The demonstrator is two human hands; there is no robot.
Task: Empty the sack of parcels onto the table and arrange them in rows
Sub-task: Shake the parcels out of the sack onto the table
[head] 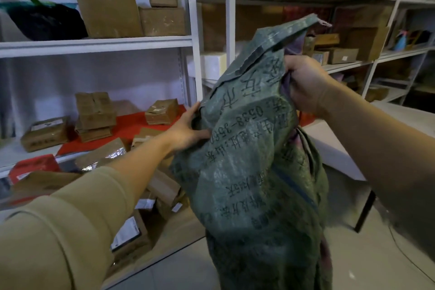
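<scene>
At centre frame hangs a green woven sack (254, 160), held up off the pale floor between two hands, with a white table (334, 148) just behind it at right. The left hand (188, 129) presses against the sack's left flank, thumb and fingers pinching a fold of the cloth. The right hand (306, 85) is clenched on the bunched upper edge, fingers curled tight into the fabric.

The weave looks soft and limp, creasing wherever it is gripped, so it will likely fold rather than hold a shape. A squarish bulge under the upper cloth suggests a parcel inside, though the contents cannot be seen. The lower part sags, so some weight probably sits there. A firm hold on gathered cloth seems the surest grip; flat fabric may slip through the fingers.

Its surface is dull grey-green with a faint sheen, printed with dark characters and digits that read upside down. A purplish lining shows at the top edge.
</scene>
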